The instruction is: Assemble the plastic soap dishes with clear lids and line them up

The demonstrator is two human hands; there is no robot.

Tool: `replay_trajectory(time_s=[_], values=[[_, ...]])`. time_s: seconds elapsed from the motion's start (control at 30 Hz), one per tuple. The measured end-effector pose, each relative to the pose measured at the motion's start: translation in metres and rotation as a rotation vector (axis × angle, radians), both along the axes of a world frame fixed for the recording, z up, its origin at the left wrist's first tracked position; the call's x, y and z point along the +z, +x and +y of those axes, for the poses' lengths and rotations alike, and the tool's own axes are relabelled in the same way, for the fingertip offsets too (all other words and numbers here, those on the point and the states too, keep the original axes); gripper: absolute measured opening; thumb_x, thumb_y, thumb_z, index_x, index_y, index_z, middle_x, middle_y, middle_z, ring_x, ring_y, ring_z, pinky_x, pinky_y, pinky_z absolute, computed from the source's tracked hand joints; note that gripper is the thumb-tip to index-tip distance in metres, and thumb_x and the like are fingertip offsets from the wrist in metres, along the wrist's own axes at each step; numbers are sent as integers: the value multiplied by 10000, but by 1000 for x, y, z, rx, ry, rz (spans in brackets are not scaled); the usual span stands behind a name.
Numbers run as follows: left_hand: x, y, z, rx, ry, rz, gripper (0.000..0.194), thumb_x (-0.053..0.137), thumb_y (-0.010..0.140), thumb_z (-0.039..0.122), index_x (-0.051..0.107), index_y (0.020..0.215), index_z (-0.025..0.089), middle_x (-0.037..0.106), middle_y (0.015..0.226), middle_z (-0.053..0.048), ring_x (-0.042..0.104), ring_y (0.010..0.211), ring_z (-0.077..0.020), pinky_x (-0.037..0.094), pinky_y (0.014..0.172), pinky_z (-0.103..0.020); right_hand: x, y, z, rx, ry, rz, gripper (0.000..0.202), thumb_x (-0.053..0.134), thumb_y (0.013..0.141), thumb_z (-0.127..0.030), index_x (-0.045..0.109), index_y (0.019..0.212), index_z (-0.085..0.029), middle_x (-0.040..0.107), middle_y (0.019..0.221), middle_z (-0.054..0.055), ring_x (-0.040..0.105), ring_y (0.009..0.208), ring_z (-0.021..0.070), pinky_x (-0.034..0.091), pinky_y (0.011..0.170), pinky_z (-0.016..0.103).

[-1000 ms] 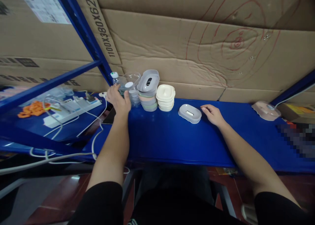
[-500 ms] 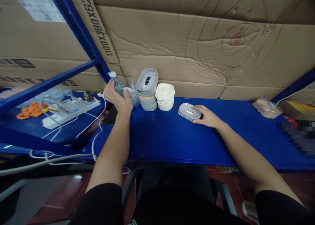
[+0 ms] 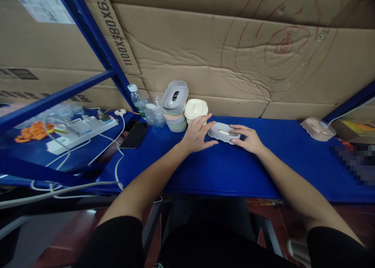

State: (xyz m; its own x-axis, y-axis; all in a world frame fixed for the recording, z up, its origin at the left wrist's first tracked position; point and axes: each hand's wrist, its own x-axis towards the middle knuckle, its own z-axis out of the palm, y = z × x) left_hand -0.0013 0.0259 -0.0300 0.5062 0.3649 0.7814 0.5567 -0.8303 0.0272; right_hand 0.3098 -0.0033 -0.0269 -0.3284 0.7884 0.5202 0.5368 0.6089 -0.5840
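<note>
A shallow grey plastic dish (image 3: 220, 134), oval with a wavy rim and a pale slot in its middle, lies on the blue table. Around its right end are the thumb and fingers of my right hand (image 3: 249, 139), gripping it. My left hand (image 3: 197, 135) hovers at the dish's left end, fingers spread, holding nothing; I cannot tell whether a fingertip touches the rim. Behind that hand stands a stack of cream plastic containers (image 3: 195, 108), partly covered by its fingers. A taller stack of grey, green and pink dishes (image 3: 175, 100) stands left of it.
A water bottle (image 3: 136, 98) and clear plastic cups (image 3: 155, 113) stand at the back left, near a black phone (image 3: 135, 135). A power strip (image 3: 82, 135) with white cables lies further left. A pinkish dish (image 3: 318, 129) sits far right. Cardboard (image 3: 187, 41) walls the back.
My left hand has swung right, from in front of the bottle to the dish's left end. The grey dish has shifted slightly left, with my right hand still on it.
</note>
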Motion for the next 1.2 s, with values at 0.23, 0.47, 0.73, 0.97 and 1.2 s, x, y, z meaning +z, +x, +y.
replay_trajectory(time_s=[0.23, 0.47, 0.73, 0.97, 1.2], values=[[-11, 5, 5, -87, -36, 75, 1007, 609, 921, 799, 351, 1645, 150, 413, 1656, -310, 482, 1506, -443, 443, 1187, -624, 3, -14, -10, 95, 0, 2, 468, 902, 756, -578, 852, 1140, -315, 784, 1340, 74, 747, 1249, 336, 559, 1144, 569], [-12, 4, 6, -121, -35, 109, 1133, 672, 833, 852, 355, 1639, 122, 410, 1644, -339, 483, 1495, -474, 451, 1177, -647, 10, -15, -12, 28, 7, 89, 452, 848, 786, -660, 861, 1087, -323, 812, 1273, 68, 762, 1212, 335, 567, 1130, 574], [5, -3, 2, -97, 52, 169, 475, 615, 1044, 401, 577, 1509, 309, 553, 1609, -157, 617, 1393, -327, 552, 1086, -531, 4, -2, -2, -226, -169, 417, 875, 479, 741, -1049, 809, 842, -245, 794, 768, 97, 795, 847, 383, 672, 751, 542], [14, 7, -15, -238, 192, 178, 344, 653, 1047, 398, 674, 1388, 359, 581, 1597, -117, 624, 1395, -273, 565, 1033, -469, 12, 0, 3, -120, -503, 651, 1013, 345, 797, -1045, 797, 1105, -192, 752, 662, 138, 798, 732, 375, 655, 563, 478], [8, -23, 11, 117, 119, -128, 342, 634, 985, 657, 713, 1070, 335, 679, 1466, -63, 651, 1324, -293, 323, 1238, -601, 9, 0, 5, -120, -449, 578, 685, 610, 875, -862, 709, 1131, -234, 823, 976, 106, 757, 580, 212, 639, 540, 363]])
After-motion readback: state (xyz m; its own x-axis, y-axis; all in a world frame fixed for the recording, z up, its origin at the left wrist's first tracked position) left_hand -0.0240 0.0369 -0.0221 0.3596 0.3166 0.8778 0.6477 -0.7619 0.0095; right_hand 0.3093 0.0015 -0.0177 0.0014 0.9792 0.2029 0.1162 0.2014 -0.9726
